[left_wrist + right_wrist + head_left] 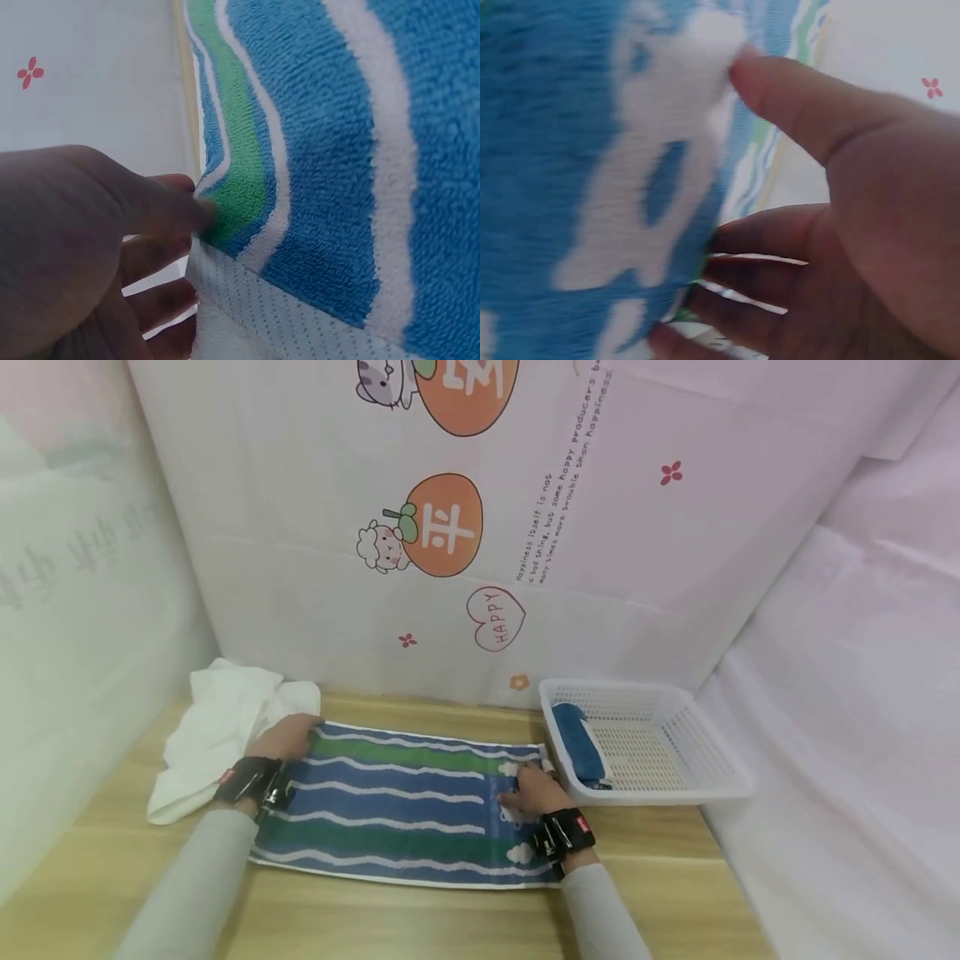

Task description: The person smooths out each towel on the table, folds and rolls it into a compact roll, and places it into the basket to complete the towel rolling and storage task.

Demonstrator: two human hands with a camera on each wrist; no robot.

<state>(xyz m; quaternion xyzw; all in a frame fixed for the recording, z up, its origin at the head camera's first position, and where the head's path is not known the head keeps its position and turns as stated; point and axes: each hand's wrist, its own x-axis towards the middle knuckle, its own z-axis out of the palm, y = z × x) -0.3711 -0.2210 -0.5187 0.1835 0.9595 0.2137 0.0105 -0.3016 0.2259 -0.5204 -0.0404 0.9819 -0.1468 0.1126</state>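
Note:
A blue towel (pixel 397 802) with green bands, wavy white lines and white cloud shapes lies spread on the table. At its far left corner, my left hand (pixel 288 739) pinches the edge; the left wrist view shows the thumb on the green band, close to the pale woven hem (pixel 262 300). Over on the right end, my right hand (pixel 536 789) grips the towel's side. In the right wrist view its thumb (pixel 780 86) presses on the white pattern (pixel 637 180), while the other fingers reach round the edge and their tips are partly hidden.
A white plastic basket (pixel 678 795) stands at the back right, with a rolled blue cloth (pixel 579 743) along its left wall. Crumpled white cloth (pixel 217 718) lies at the left beside my left hand. A printed white sheet (pixel 337 610) rises behind the wooden table (pixel 390 918).

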